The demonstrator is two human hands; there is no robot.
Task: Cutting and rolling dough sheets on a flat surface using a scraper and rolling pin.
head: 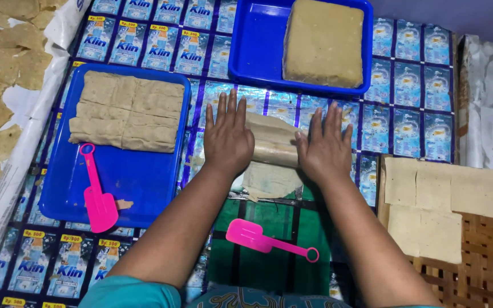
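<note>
Between two blue plastic trays point(144, 182), both hands press flat, fingers spread and unclenched, on a pale roller point(273, 140) wrapped in thin beige dough over the foil-covered worktop point(412, 114). Left hand point(227, 140) covers one end, right hand point(324, 149) the other. A pink plastic scraper point(255, 236) lies near the wrists.

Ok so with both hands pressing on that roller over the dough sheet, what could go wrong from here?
The left hand and right hand press flat on a roller wrapped in the thin dough sheet. The sheet's near edge already looks ragged, so it might tear further. It lies on a plastic mat of joined sachets, whose seams could catch it. The pink scraper lies close to the forearms and might get knocked.
</note>
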